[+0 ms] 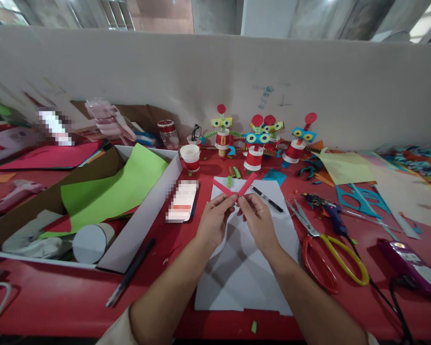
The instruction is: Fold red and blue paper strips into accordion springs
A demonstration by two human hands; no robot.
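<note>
Two red paper strips [247,184] meet in a V above a white sheet [244,268]. My left hand [217,215] pinches the strips near their meeting point from the left, and my right hand [256,218] pinches them there from the right. The fingertips of both hands nearly touch. Just beyond the strips lie small folded green paper pieces [236,172]. A black pen [267,199] rests on the sheet, right of the strips.
At left stands an open box [143,215] with green paper, beside a phone [183,201]. Several paper-cup figures [254,158] and a white cup [190,158] stand behind. Scissors [312,230], a glue gun [335,215] and a purple device [413,268] lie at right.
</note>
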